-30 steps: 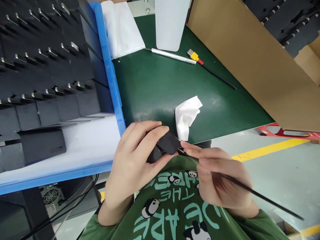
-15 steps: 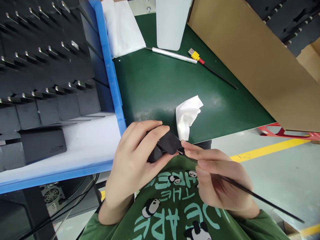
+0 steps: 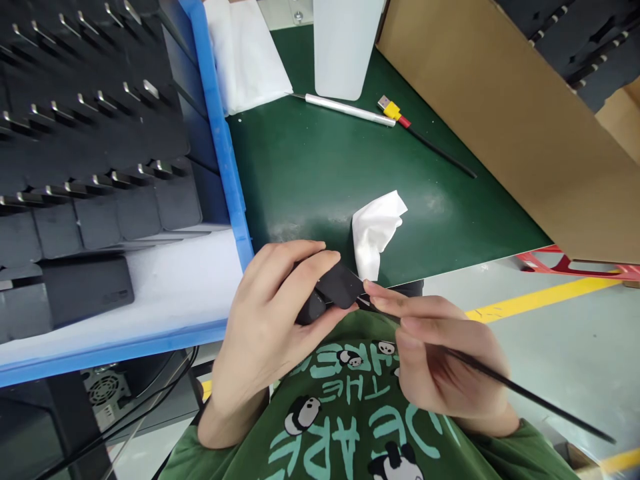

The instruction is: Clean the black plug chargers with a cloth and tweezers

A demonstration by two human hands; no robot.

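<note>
My left hand (image 3: 277, 313) is closed around a small black plastic device (image 3: 340, 285) with rounded corners, held just past the table's front edge. A second dark rounded piece shows under it, between fingers and thumb. My right hand (image 3: 445, 353) grips a thin black stick-like tool (image 3: 535, 397) as one holds a pen. The tool's long end slants down to the right. Its working end is at the device's right corner, where a small pale glint shows; whether it touches is hard to tell. A crumpled white cloth (image 3: 375, 230) lies on the table just beyond the device.
Left stands a blue tray (image 3: 235, 220) of black devices with metal prongs. On the green table (image 3: 300, 167) lie a craft knife (image 3: 350, 110), a USB cable (image 3: 425, 140), folded white cloth (image 3: 250, 60) and a translucent white container (image 3: 345, 47). A cardboard box (image 3: 500, 120) stands right.
My right hand and the black tool have shifted very slightly to the right and down. My left hand and the device stay almost still.
</note>
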